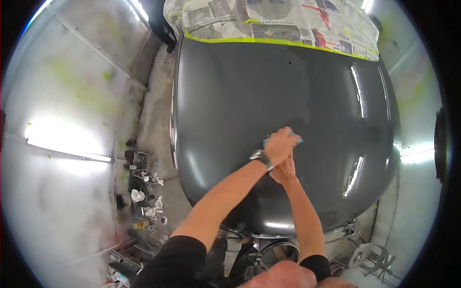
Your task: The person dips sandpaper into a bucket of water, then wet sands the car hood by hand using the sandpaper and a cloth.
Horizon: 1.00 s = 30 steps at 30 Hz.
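A dark grey car hood (230, 96) spreads out in front of me. Near its middle, my left hand (281, 145), with a metal watch at the wrist, is closed over a bluish cloth (299, 140) pressed on the panel. Only the cloth's edges show on either side of the fingers. My right hand (286, 171) lies against the left one from below, its fingers mostly hidden, so whether it also grips the cloth is unclear. The hood looks glossier right of the hands and duller to the left.
Newspaper (283, 21) edged with yellow-green tape (249, 40) covers the car beyond the hood. Another person's dark-clothed leg (163, 31) stands at the far left. Crumpled paper (138, 196) and cans litter the floor by the left wall. A metal stand (372, 257) is at lower right.
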### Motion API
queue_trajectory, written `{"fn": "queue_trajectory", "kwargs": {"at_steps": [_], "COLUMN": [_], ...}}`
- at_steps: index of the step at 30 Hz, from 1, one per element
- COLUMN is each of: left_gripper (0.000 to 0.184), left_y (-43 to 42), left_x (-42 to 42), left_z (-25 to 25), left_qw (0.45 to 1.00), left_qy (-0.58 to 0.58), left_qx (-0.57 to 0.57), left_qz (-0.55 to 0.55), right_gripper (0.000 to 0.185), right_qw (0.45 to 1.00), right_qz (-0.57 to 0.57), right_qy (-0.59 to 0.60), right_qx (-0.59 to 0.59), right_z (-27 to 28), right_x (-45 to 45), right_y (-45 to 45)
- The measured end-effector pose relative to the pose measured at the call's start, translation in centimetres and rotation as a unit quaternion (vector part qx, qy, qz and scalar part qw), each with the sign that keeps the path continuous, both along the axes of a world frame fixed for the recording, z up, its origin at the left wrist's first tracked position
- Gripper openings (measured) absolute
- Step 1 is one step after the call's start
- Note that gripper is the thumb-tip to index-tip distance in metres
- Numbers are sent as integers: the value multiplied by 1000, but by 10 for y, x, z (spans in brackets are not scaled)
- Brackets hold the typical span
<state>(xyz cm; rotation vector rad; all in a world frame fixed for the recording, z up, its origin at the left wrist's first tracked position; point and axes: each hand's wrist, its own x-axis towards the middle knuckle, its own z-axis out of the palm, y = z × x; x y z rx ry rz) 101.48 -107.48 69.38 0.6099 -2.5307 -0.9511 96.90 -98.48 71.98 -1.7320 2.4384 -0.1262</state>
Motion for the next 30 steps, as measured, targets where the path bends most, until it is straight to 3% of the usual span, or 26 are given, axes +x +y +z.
{"fn": "queue_trajectory", "kwargs": {"at_steps": [2, 4, 6, 9, 11, 16, 18, 21, 23, 25, 27, 28, 30], "left_gripper": [32, 34, 40, 46, 46, 47, 47, 46, 46, 47, 47, 47, 46], "left_y": [-45, -92, -135, -139, -146, -149, -146, -144, -141, -148, -145, -144, -144], "left_x": [34, 76, 102, 104, 101, 101, 110, 108, 107, 106, 107, 107, 107], "left_z": [-11, 12, -18, -19, -16, -29, -29, -26, -26, -24, -28, -25, -24], "left_qw": [990, 963, 918, 932, 936, 941, 939, 938, 939, 939, 940, 942, 944], "left_qy": [5, -50, -22, -32, -36, -34, -37, -46, -56, -60, -62, -60, -51], "left_qx": [-116, -157, -256, -240, -210, -196, -199, -204, -195, -190, -180, -175, -170], "left_qz": [81, 211, 302, 269, 279, 275, 278, 277, 278, 281, 283, 281, 279], "right_gripper": [77, 64, 63, 62, 64, 65, 67, 71, 72, 74, 73, 73, 69], "right_qw": [996, 996, 967, 944, 978, 997, 981, 976, 997, 990, 997, 998, 985], "right_qz": [76, -21, -199, -272, -132, 30, -98, -161, -18, 99, 77, 18, -91], "right_qy": [-2, 35, 95, 93, 137, 15, 42, 74, 42, -74, -7, 64, 66], "right_qx": [-50, -80, -130, -164, -91, -75, -162, -126, -70, -72, 24, 0, -127], "right_z": [-36, -34, -51, -47, -32, -4, -31, -20, -15, -44, 7, -4, -28], "right_x": [-36, -93, -154, -154, -86, -108, -177, -145, -69, -46, -90, -123, -186], "right_y": [25, 3, -32, -75, -80, -62, -105, -142, -110, -64, -79, -95, -135]}}
